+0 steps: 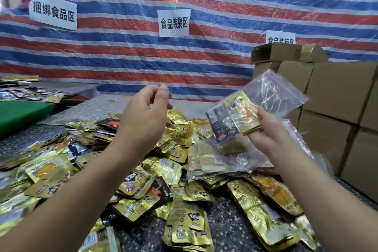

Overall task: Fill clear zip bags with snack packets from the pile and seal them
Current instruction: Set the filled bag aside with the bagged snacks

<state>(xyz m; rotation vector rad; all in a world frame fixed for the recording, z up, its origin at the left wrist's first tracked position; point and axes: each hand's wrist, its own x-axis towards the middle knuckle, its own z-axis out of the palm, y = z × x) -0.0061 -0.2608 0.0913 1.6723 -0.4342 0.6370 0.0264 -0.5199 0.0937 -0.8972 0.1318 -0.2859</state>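
right hand grips soft, slippery zip bag of snack packets | left hand loosely open, holds nothing | pinch bag's top edge

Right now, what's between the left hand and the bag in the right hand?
Nothing in the air between left hand and zip bag, head view. Below that gap lies the packet pile.

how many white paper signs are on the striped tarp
3: a sign at upper left, a sign in the centre, and a sign at right, partly hidden behind the cardboard boxes.
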